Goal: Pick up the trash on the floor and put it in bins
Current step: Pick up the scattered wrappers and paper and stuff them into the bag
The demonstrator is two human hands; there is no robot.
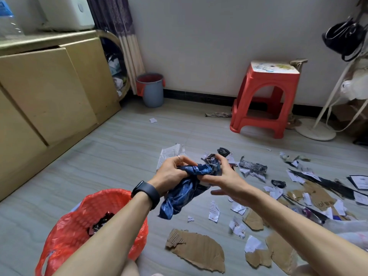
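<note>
- Nearest me, I am seeing the red-lined bin sitting just under the left forearm. Dark scraps are already lying inside it, and a torn cardboard sheet is lying on the floor beside it.
- Just above, the left hand is clenching its fingers round one end of the blue plastic wrapper. The right hand is pinching the other end between thumb and fingers. The wrapper is hanging in the air between them, with its loose tail drooping toward the bin.
- I am reading this step as bunching the wrapper before the drop. To do it well, I would be gathering the dangling tail into the left fist, since loose film springs open and can catch on the liner's rim. Then I would be letting go with the right hand and lowering the bundle well inside the bin.
- Beyond the hands, paper scraps and more cardboard are waiting, scattered to the right.
- Farthest off, a red stool and a grey bucket are standing by the wall.
</note>
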